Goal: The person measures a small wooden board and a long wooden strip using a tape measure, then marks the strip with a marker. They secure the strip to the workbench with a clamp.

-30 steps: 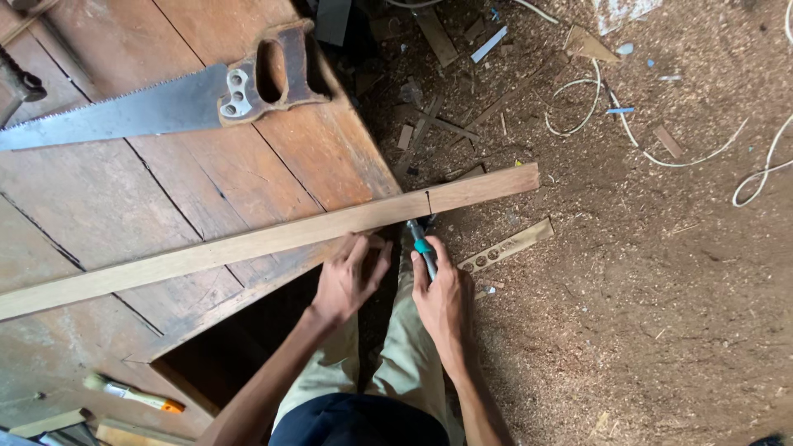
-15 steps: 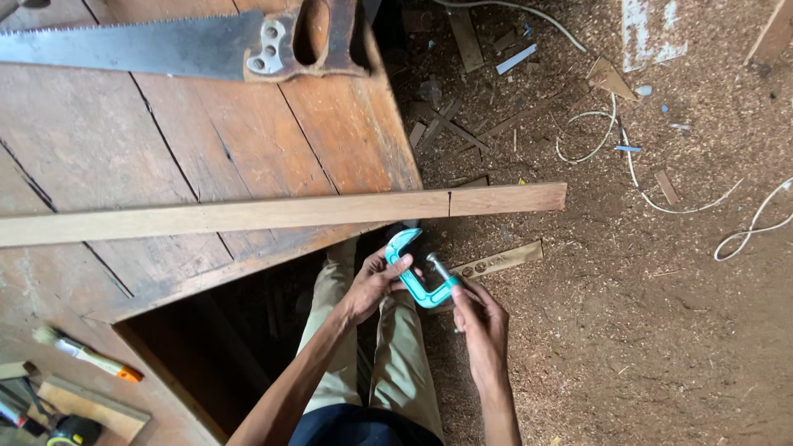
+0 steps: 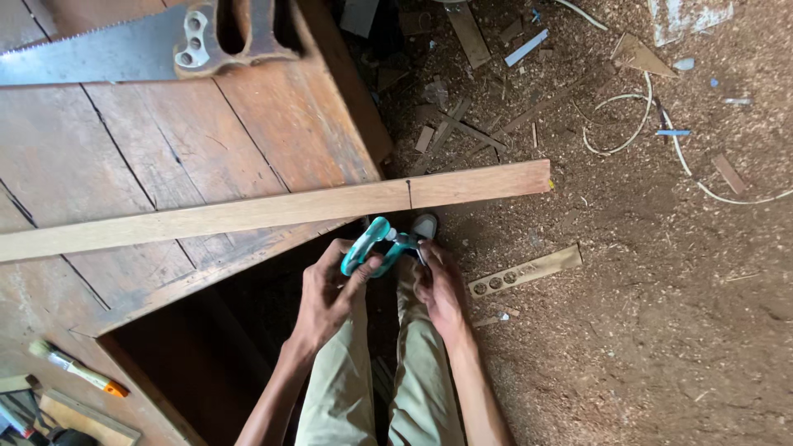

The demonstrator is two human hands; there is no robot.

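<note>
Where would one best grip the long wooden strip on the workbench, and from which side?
Grip the long wooden strip at its free right end, which juts past the workbench edge over the floor. Come from the near side, above the hands on the teal clamp: only there can fingers wrap both faces.

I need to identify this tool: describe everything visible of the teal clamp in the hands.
The teal clamp is a small C-shaped clamp, glossy teal, metal or plastic by its look, with a pale screw end toward the right. It is held in the air below the long wooden strip, apart from it. The left hand grips its curved frame; the right hand holds its screw end.
</note>
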